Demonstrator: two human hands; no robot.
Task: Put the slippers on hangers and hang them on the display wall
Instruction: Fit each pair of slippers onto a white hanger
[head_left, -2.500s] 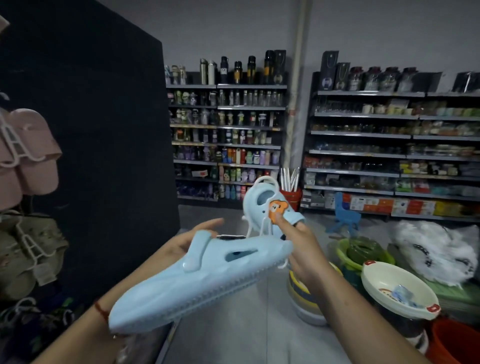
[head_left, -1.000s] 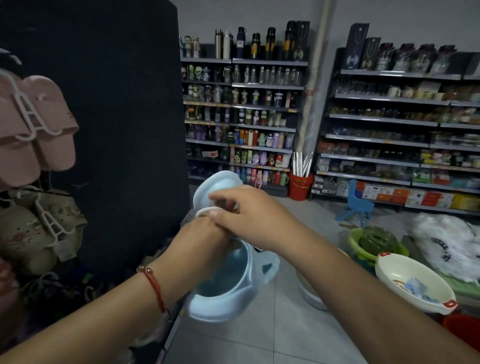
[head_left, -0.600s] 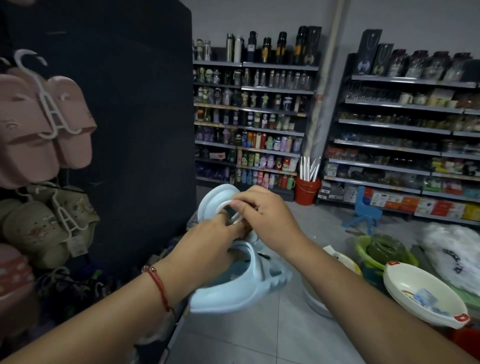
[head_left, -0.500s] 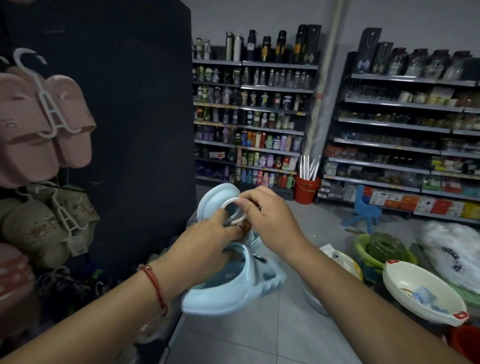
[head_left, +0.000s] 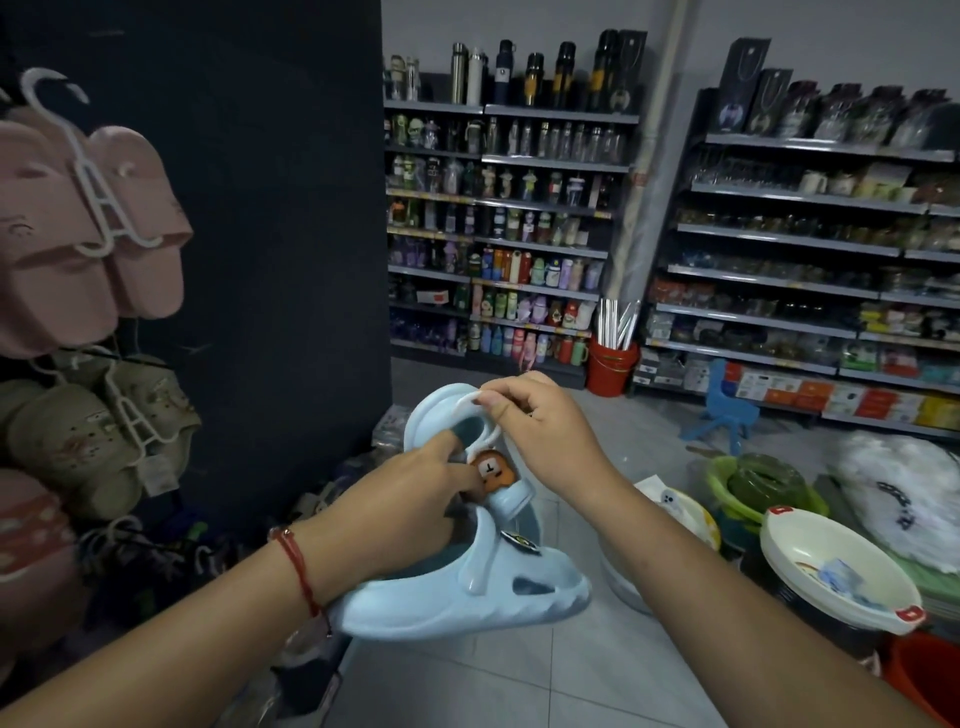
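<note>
Since half a second earlier, both hands had shifted slightly rightward and the lower slipper had turned so that its strap and sole edge faced the camera; dark display wall (head_left: 260, 208) stood at left, bearing pink slippers (head_left: 104, 239) and beige slippers (head_left: 78, 441) on white hangers; store shelves (head_left: 779, 244) of bottles and boxed goods filled the background; pale blue slippers (head_left: 467, 597) were held mid-air above the tiled floor (head_left: 519, 686), well clear of the wall, one lying low with its toe to the right, the other upright behind the hands; left hand (head_left: 410, 499) gripped the slippers, fingers curled into them; right hand (head_left: 540, 431) pinched the white hanger hook (head_left: 470, 402) between thumb and forefinger; an orange bear charm (head_left: 491, 470) showed between the hands.
</note>
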